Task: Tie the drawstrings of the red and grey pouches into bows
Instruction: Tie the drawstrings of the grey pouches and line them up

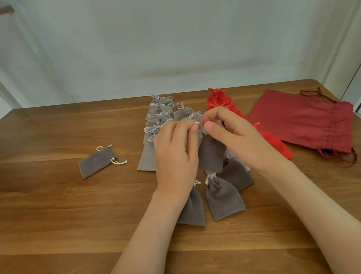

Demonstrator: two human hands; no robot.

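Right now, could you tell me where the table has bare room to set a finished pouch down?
Bare wood lies left of the lone grey pouch and along the table's near edge. The middle is crowded with grey pouches.

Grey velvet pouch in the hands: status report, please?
Left hand and right hand: fingers pinch the white drawstring. Grey velvet pouch hangs below, bow unfinished. Nothing in the way.

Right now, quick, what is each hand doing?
Left hand: closed, pinching the white drawstring of the grey pouch.
Right hand: closed, pinching the same pouch's drawstring from the other side.
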